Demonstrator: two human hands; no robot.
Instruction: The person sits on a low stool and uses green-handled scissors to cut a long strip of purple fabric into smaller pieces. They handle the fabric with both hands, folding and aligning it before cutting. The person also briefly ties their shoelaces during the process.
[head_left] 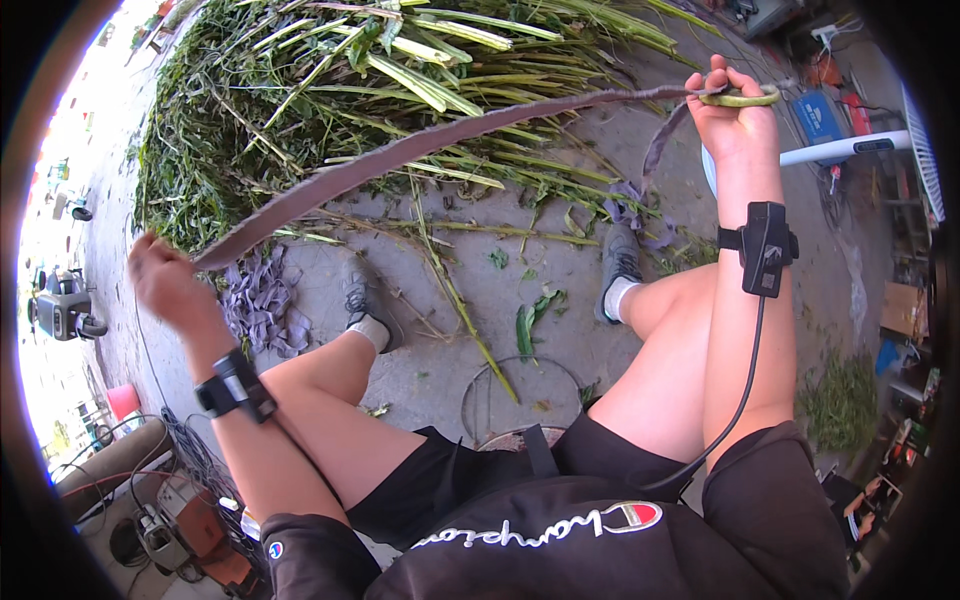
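Hands stretch a long purple strip [420,150]: left hand [165,280] pinches its nine-o'clock end, right hand [735,110] grips the two-o'clock end with a green stalk [745,98]. Steady, even tension probably peels cleanest.

Outdoors, on grey concrete ground [560,230] in bright daylight. Behind it, heaped green stalks [400,70]. Left of the heap, a glaring overexposed edge with a small machine [62,305] and a pink cup [123,400]. Right of the heap, a blue box [820,115] and cardboard [903,308].

The left hand [165,282] is motion-blurred, and the stalk pile [330,80] runs past the picture's top edge.
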